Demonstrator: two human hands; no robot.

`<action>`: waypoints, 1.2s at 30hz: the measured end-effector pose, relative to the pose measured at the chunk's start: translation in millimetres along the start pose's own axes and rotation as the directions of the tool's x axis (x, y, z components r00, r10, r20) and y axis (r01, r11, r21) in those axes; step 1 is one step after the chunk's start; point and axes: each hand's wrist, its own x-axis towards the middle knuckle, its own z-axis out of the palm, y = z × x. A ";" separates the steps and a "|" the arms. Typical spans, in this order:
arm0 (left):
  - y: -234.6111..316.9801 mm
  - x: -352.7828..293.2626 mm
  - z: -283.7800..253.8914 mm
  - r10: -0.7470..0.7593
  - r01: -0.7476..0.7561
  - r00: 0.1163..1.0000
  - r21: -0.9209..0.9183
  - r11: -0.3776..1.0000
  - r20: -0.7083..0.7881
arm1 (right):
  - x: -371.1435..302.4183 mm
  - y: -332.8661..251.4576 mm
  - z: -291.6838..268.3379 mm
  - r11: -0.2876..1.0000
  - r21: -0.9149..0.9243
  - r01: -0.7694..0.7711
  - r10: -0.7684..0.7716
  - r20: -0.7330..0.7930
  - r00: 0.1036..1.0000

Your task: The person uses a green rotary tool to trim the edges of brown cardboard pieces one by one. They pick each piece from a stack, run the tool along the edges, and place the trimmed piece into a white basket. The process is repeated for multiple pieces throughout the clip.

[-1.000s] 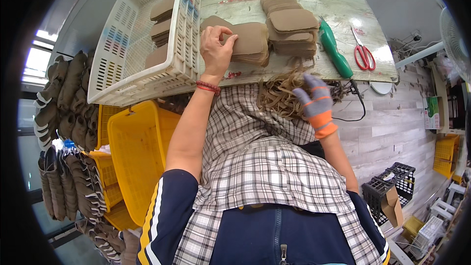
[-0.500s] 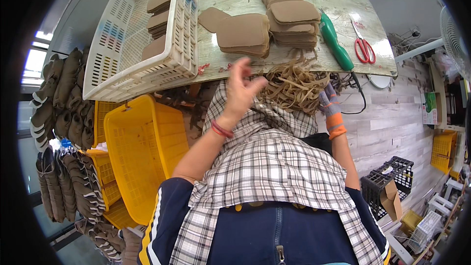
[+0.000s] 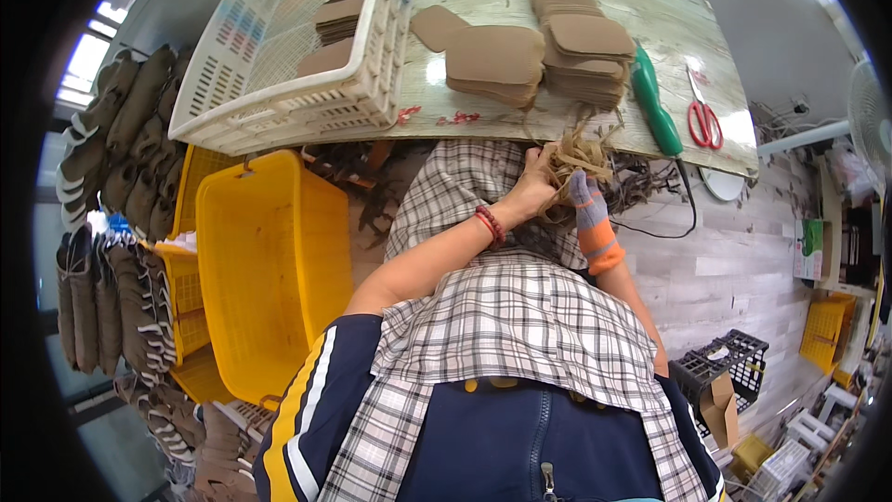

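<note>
At the table's front edge, above my lap, a tangled bundle of thin tan strips (image 3: pixel 583 160) is squeezed between my two hands. My bare left hand (image 3: pixel 533 184), with red bracelets at the wrist, presses it from the left with curled fingers. My right hand (image 3: pixel 590 212), in a grey and orange glove, closes on it from the right; its fingertips are partly hidden by the strips. Just beyond lie stacks of brown rounded pads: a near-left stack (image 3: pixel 494 54) and a right stack (image 3: pixel 591 39). One loose brown pad (image 3: pixel 435 28) lies beside them.
On the table (image 3: pixel 437 84) lie a green corded tool (image 3: pixel 655 98) and red-handled scissors (image 3: pixel 704 121). A white crate (image 3: pixel 279 130) with brown pads stands at the left. Below it sits a yellow bin (image 3: pixel 265 279). Brown shoe-like pieces (image 3: pixel 130 130) hang far left; dark scraps litter the floor.
My left hand has come down and right from above my lap onto the strips. The strips, earlier spread wide on my lap, are now gathered into a tighter bundle. My right hand has shifted left.
</note>
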 end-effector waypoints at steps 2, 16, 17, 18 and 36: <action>9.0 -12.6 -11.7 0.108 -0.098 0.989 0.110 0.989 -0.097 | -4.5 12.7 4.8 0.998 -0.070 0.003 0.004 0.092 0.996; 9.5 -233.5 -190.8 -0.318 -0.166 0.558 -0.479 0.862 -0.766 | -57.9 -93.5 56.1 0.996 -0.084 0.024 -0.011 0.146 0.989; -3.3 -247.1 -209.3 -0.405 -0.184 0.517 -0.560 0.808 -0.755 | -56.5 -85.5 49.4 0.992 -0.114 0.048 -0.039 0.082 0.996; 5.6 -244.9 -216.3 -0.492 -0.224 0.357 -0.584 0.780 -0.794 | -57.5 -81.5 43.2 0.990 -0.133 0.054 -0.046 0.066 0.997; -95.0 -134.0 -400.7 -0.255 0.606 0.785 0.617 0.502 -0.564 | -72.6 -54.7 7.2 0.911 -0.374 -0.174 0.133 -0.132 0.982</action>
